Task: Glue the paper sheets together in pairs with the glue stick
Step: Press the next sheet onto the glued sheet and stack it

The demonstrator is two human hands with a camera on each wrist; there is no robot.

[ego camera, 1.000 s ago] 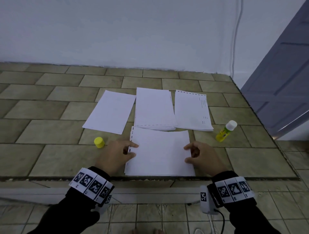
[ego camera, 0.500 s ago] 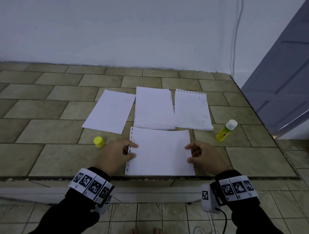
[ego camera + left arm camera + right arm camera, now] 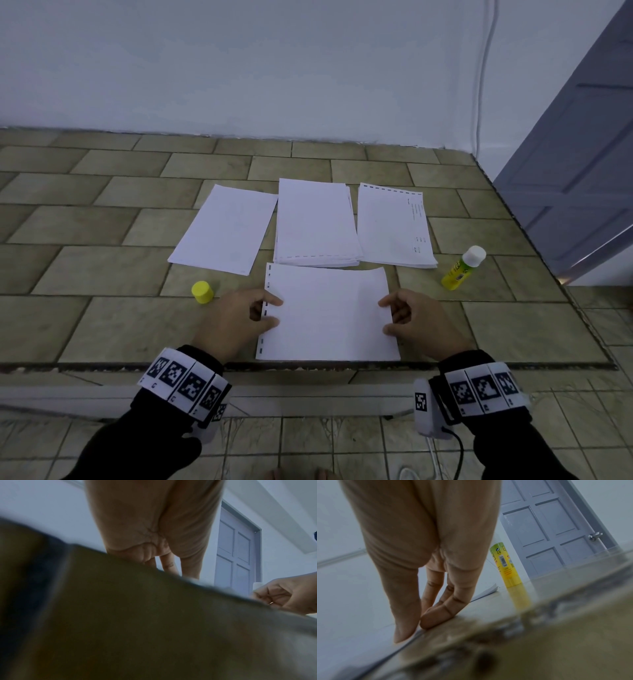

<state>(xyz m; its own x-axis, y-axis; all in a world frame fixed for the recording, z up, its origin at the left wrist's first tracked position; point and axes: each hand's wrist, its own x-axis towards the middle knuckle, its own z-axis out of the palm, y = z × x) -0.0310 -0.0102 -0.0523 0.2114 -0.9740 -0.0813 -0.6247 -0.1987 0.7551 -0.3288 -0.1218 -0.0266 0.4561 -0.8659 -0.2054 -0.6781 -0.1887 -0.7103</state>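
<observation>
The left hand (image 3: pixel 236 320) and right hand (image 3: pixel 416 317) are pinching the side edges of the front paper sheet (image 3: pixel 329 313) at the ledge's near edge; its edges should be squared before pressing. Around it are lying a yellow cap (image 3: pixel 202 291), three paper stacks behind, and the glue stick (image 3: pixel 462 268) near the right edge, clear of both hands.

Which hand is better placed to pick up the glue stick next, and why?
Probably the right hand. The glue stick lies just beyond it on the right side of the tiled surface, while the left hand sits across the near sheet, closer to the yellow cap.
</observation>
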